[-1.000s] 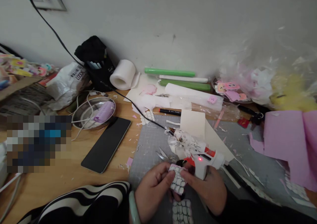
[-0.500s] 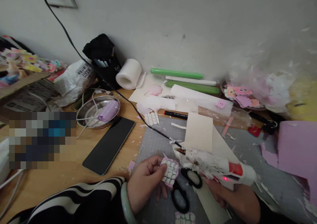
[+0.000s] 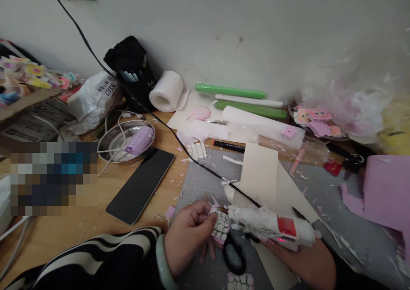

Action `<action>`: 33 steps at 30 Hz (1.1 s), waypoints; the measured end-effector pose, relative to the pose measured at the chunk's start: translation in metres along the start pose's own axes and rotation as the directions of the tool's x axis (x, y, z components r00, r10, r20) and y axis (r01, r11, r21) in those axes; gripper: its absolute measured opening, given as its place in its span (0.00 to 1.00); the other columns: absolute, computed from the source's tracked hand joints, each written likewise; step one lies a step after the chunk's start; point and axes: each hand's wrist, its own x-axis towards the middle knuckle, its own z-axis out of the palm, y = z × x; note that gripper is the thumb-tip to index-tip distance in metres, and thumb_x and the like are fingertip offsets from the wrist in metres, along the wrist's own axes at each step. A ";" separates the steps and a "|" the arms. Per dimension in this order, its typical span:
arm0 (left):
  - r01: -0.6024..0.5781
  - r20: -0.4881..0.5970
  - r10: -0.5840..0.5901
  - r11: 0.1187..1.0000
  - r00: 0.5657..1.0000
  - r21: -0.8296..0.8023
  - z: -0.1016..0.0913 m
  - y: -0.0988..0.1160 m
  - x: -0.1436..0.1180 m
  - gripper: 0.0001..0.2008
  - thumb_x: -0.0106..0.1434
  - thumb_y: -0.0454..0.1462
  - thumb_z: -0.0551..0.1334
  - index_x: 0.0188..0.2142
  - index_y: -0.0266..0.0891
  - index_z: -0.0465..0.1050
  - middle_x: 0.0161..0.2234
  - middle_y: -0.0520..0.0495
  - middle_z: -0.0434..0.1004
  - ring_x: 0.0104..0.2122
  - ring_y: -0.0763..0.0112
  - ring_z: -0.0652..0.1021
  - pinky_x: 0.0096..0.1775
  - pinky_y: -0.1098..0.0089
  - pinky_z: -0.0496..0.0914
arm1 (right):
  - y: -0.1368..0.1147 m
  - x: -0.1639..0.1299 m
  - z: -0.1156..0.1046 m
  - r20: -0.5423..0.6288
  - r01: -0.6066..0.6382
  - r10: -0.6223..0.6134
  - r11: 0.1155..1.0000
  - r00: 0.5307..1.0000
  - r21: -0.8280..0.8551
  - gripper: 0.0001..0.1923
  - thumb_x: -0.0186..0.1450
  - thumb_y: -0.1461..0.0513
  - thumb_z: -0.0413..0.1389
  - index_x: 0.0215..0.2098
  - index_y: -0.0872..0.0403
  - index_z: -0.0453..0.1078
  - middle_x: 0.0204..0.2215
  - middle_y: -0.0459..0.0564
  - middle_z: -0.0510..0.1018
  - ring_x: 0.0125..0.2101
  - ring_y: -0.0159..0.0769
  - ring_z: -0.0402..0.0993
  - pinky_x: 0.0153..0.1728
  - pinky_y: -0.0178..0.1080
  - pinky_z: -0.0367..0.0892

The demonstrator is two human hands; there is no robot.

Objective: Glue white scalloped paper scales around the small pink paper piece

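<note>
We pinch the small pink paper piece with white scale pattern [image 3: 221, 226] in our left hand [image 3: 187, 236], tilted toward the paper-crusted white glue gun [image 3: 272, 224] our right hand [image 3: 299, 262] grips, nozzle touching it.

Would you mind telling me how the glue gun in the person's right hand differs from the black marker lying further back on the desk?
The glue gun is held in the right hand, nozzle at the patterned cutout pinched by the left hand; the black marker lies untouched. The glue gun is thick, white, crusted with scraps and corded; the black marker is slim, clean and cordless. Both lie roughly crosswise.
</note>
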 end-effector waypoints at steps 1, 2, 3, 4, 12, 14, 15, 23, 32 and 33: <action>0.000 -0.001 0.000 1.000 1.000 0.003 0.000 0.000 0.000 0.17 0.46 0.48 0.63 0.21 0.37 0.61 0.12 0.52 0.73 0.07 0.79 0.68 0.08 0.83 0.56 | 0.001 0.000 0.001 0.004 -0.005 0.005 1.000 1.000 -0.001 0.19 0.50 0.49 0.54 0.29 0.53 0.75 0.23 0.53 0.78 0.26 0.44 0.76 0.26 0.40 0.72; -0.002 -0.001 0.002 1.000 1.000 0.005 0.000 0.000 0.000 0.17 0.45 0.48 0.63 0.21 0.37 0.61 0.11 0.52 0.72 0.07 0.80 0.68 0.08 0.83 0.56 | 0.002 0.000 0.001 0.005 -0.006 0.006 1.000 1.000 0.001 0.19 0.50 0.48 0.54 0.29 0.52 0.74 0.23 0.52 0.78 0.26 0.43 0.75 0.25 0.39 0.72; -0.003 -0.001 0.003 1.000 1.000 0.007 0.000 -0.001 0.000 0.17 0.45 0.48 0.63 0.21 0.37 0.61 0.11 0.52 0.72 0.07 0.80 0.68 0.08 0.83 0.56 | 0.003 0.000 0.002 0.003 0.001 -0.001 1.000 1.000 0.001 0.18 0.50 0.48 0.54 0.29 0.52 0.74 0.22 0.51 0.78 0.25 0.43 0.75 0.24 0.39 0.72; -0.005 -0.001 0.005 1.000 1.000 0.008 0.000 -0.001 0.000 0.17 0.45 0.48 0.63 0.21 0.37 0.61 0.11 0.52 0.72 0.07 0.80 0.67 0.08 0.83 0.56 | 0.003 0.000 0.002 0.002 0.013 -0.013 1.000 1.000 -0.001 0.18 0.50 0.48 0.54 0.28 0.51 0.74 0.22 0.51 0.78 0.25 0.43 0.75 0.24 0.40 0.72; -0.008 -0.011 0.008 1.000 1.000 0.013 0.001 -0.003 0.000 0.18 0.45 0.48 0.63 0.21 0.38 0.61 0.11 0.53 0.72 0.07 0.80 0.67 0.08 0.83 0.57 | -0.005 -0.001 0.002 -0.007 -0.006 0.006 1.000 1.000 0.003 0.16 0.50 0.50 0.54 0.28 0.52 0.74 0.25 0.53 0.79 0.31 0.46 0.76 0.28 0.41 0.72; -0.007 -0.007 0.007 1.000 1.000 0.012 0.001 -0.003 0.000 0.18 0.45 0.49 0.63 0.21 0.38 0.61 0.11 0.53 0.72 0.07 0.80 0.67 0.08 0.83 0.56 | -0.004 -0.001 0.002 -0.021 -0.022 0.022 1.000 1.000 0.003 0.16 0.49 0.50 0.55 0.27 0.53 0.73 0.26 0.53 0.79 0.30 0.46 0.76 0.27 0.41 0.72; -0.007 -0.003 0.007 1.000 1.000 0.011 0.001 -0.003 0.000 0.18 0.45 0.49 0.63 0.21 0.38 0.61 0.11 0.53 0.72 0.07 0.80 0.67 0.08 0.83 0.56 | -0.004 -0.001 0.002 -0.029 -0.032 0.032 0.999 0.999 0.006 0.16 0.49 0.51 0.55 0.28 0.53 0.73 0.26 0.53 0.79 0.30 0.46 0.76 0.26 0.41 0.72; -0.019 -0.004 0.019 0.999 1.000 0.027 0.000 -0.003 0.000 0.17 0.46 0.49 0.62 0.21 0.38 0.60 0.11 0.53 0.72 0.07 0.80 0.68 0.08 0.83 0.56 | -0.008 0.000 0.001 -0.052 -0.010 0.008 1.000 0.999 -0.028 0.12 0.49 0.54 0.53 0.27 0.51 0.73 0.26 0.51 0.79 0.29 0.43 0.76 0.27 0.39 0.72; -0.010 -0.013 0.010 1.000 1.000 0.024 0.000 -0.003 0.001 0.21 0.43 0.51 0.63 0.21 0.37 0.61 0.11 0.54 0.72 0.07 0.82 0.67 0.08 0.84 0.57 | 0.002 0.000 0.003 -0.040 0.035 -0.036 0.999 0.999 -0.028 0.13 0.50 0.54 0.52 0.27 0.51 0.74 0.28 0.52 0.79 0.31 0.44 0.76 0.28 0.40 0.72; -0.012 -0.013 0.012 1.000 1.000 0.021 -0.001 -0.003 0.001 0.21 0.43 0.51 0.63 0.21 0.37 0.61 0.11 0.53 0.72 0.07 0.82 0.67 0.08 0.84 0.57 | 0.001 0.000 0.003 -0.035 0.028 -0.029 0.999 0.999 -0.029 0.13 0.50 0.54 0.52 0.27 0.52 0.73 0.27 0.53 0.79 0.30 0.44 0.76 0.27 0.40 0.72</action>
